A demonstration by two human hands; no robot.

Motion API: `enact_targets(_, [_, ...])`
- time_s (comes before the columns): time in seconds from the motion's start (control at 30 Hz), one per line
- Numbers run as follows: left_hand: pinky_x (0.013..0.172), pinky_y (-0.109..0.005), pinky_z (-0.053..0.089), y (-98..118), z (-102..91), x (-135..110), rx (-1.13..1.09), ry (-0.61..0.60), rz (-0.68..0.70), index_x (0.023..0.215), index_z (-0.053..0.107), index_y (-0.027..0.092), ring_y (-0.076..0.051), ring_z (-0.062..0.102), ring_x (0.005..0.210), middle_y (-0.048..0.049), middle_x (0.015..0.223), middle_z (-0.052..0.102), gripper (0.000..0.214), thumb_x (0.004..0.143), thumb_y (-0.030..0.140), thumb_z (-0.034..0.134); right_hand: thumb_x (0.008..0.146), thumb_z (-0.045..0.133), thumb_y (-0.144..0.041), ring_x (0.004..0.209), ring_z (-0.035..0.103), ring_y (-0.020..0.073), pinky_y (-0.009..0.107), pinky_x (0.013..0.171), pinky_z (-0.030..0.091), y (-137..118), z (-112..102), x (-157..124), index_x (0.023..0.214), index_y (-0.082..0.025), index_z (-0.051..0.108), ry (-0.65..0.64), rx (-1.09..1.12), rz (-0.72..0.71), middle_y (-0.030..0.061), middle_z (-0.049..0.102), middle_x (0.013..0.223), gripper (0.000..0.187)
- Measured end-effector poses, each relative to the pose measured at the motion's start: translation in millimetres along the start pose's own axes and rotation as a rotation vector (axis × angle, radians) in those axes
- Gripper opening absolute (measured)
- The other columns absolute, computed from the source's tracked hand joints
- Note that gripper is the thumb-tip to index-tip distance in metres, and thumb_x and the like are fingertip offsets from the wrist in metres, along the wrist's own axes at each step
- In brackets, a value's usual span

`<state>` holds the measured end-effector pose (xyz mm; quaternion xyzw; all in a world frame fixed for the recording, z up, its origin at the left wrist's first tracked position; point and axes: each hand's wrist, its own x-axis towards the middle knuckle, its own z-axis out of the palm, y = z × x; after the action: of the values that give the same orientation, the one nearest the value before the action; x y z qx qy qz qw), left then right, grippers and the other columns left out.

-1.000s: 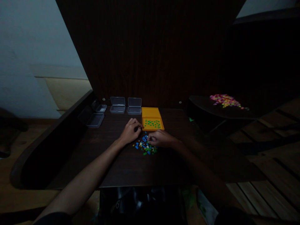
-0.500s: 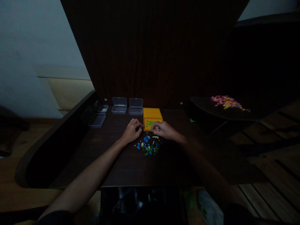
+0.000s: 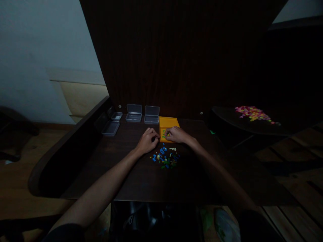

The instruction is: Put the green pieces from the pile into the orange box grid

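Observation:
An open orange box (image 3: 168,121) with small green pieces inside sits at the back middle of the dark table (image 3: 141,174). My right hand (image 3: 176,134) reaches over it with fingers curled in a pinch above the green pieces; what it holds is too small to see. Resting just left of the box's front corner is my left hand (image 3: 148,140), fingers curled at the box's edge. A loose pile of small blue, green and yellow pieces (image 3: 165,158) lies on the table in front of both hands.
Several clear plastic boxes (image 3: 133,114) stand open along the table's back left. A raised dark rail borders the left side. To the right, a second dark surface carries a heap of pink and yellow pieces (image 3: 252,113). A dark panel rises behind.
My right hand has moved from the loose pile up over the orange box. The left hand has stayed by the box's corner. The view has shifted slightly.

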<state>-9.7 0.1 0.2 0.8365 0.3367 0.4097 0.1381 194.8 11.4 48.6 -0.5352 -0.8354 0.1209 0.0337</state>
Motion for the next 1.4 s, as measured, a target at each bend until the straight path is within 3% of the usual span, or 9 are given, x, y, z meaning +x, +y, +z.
enact_targets(0.2, [0.079, -0.035, 0.047, 0, -0.5, 0, 0.003, -0.021, -0.012, 0.081, 0.066, 0.018, -0.019, 0.054, 0.084, -0.0028, 0.081, 0.058, 0.016, 0.081, 0.010, 0.053, 0.080, 0.062, -0.023, 0.063, 0.056, 0.0129, 0.021, 0.059, 0.033, 7, -3, -6, 0.107, -0.014, 0.071, 0.020, 0.033, -0.040, 0.0038, 0.069, 0.077, 0.030])
enact_targets(0.57, [0.078, -0.034, 0.046, -2, -0.5, 0, 0.015, -0.022, 0.012, 0.081, 0.066, 0.017, -0.018, 0.054, 0.082, -0.0030, 0.080, 0.058, 0.015, 0.081, 0.010, 0.053, 0.084, 0.056, -0.022, 0.074, 0.062, 0.0165, 0.023, 0.067, 0.040, 6, 1, -13, 0.116, -0.015, 0.069, 0.040, 0.006, -0.035, 0.0069, 0.072, 0.088, 0.035])
enact_targets(0.83, [0.077, -0.034, 0.047, 1, -1.6, 0, 0.017, -0.032, -0.012, 0.081, 0.067, 0.018, -0.018, 0.054, 0.082, -0.0029, 0.079, 0.058, 0.016, 0.081, 0.011, 0.053, 0.081, 0.051, -0.011, 0.077, 0.063, 0.0158, 0.023, 0.070, 0.040, 1, -1, -20, 0.110, -0.018, 0.073, 0.036, 0.036, -0.096, 0.0055, 0.073, 0.089, 0.037])
enact_targets(1.17, [0.079, -0.036, 0.047, -1, -1.5, -1, 0.025, -0.044, -0.017, 0.080, 0.067, 0.018, -0.019, 0.054, 0.083, -0.0032, 0.081, 0.058, 0.015, 0.082, 0.012, 0.053, 0.081, 0.052, -0.013, 0.058, 0.052, 0.0110, 0.022, 0.060, 0.034, 15, -7, -35, 0.103, -0.016, 0.074, 0.123, 0.093, -0.050, 0.0005, 0.064, 0.067, 0.032])
enact_targets(1.4, [0.079, -0.036, 0.047, 0, -0.9, -1, 0.019, -0.049, 0.029, 0.082, 0.067, 0.018, -0.019, 0.055, 0.082, -0.0036, 0.081, 0.060, 0.015, 0.083, 0.012, 0.053, 0.082, 0.054, -0.028, 0.049, 0.039, 0.0086, 0.021, 0.051, 0.030, 19, 5, -67, 0.097, -0.012, 0.074, 0.105, 0.373, -0.080, -0.0039, 0.049, 0.054, 0.030])
